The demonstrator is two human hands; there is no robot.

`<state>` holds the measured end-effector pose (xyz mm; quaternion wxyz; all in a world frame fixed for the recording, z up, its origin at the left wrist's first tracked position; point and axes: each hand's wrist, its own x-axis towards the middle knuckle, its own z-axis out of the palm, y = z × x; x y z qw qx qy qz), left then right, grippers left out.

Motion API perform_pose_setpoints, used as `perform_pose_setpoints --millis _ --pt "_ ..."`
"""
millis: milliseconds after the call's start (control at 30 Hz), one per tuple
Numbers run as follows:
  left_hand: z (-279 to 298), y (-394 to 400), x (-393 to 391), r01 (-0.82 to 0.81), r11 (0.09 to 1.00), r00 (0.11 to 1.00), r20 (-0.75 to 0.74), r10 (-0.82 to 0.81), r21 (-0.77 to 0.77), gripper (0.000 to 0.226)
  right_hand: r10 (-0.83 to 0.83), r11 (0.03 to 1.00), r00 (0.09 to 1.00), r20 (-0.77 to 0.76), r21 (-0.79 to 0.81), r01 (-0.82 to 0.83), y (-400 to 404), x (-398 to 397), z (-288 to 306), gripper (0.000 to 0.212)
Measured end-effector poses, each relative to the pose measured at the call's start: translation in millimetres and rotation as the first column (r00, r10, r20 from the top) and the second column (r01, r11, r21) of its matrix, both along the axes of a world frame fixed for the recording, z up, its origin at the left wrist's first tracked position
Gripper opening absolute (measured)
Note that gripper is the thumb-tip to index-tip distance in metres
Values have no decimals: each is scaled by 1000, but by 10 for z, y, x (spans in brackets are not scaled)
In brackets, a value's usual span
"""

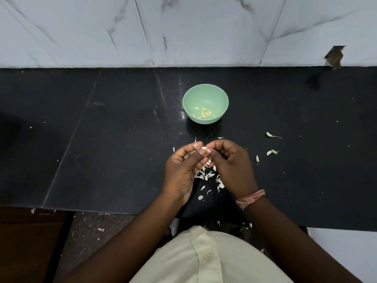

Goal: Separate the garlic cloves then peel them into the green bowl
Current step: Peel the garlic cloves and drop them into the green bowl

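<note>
Garlic occupied both hands at the centre of the frame: a single clove [204, 148], partly stripped and pale yellow at its exposed end, sat pinched between the fingertips of the left hand [183, 170] and the right hand [230, 164]. Each grip was pressed together on that clove, thumbs and forefingers meeting just above the dark surface [102, 150], with a shred of papery skin hanging from the left fingertips.

Below the hands, toward the lower middle of the frame, lay a scatter of white peelings [208, 176], spreading between the two wrists. The green bowl [205, 92] stood above the hands, slightly upward of centre and well apart from them, and held a small cluster of peeled cloves [205, 113] on its floor.

To the right of the hands, three unpeeled cloves rested on the surface: one [269, 135] with a long tail farthest up, another [269, 152] lower, and a third [257, 159] nearest the right hand. A pink thread band [252, 198] circled the right wrist. A cream buttoned shirt [204, 258] filled the bottom of the frame, and marbled wall tiles [183, 27] ran across the top.
</note>
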<state>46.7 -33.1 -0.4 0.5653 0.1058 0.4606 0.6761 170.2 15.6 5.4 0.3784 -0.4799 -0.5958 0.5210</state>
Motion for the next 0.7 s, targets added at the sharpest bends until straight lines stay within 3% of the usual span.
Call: perform_pose_setpoints --millis 300,467,700 --pt "0 34 17 -33 999 998 -59 35 32 28 -61 978 978 201 206 19 -33 -52 35 7" --pt "6 44 19 -27 998 994 -100 32 54 22 -56 991 990 130 124 40 -56 -74 55 9" --pt "7 54 -15 -36 995 951 -304 62 90 21 -107 994 994 -19 -32 106 -59 -117 68 9"
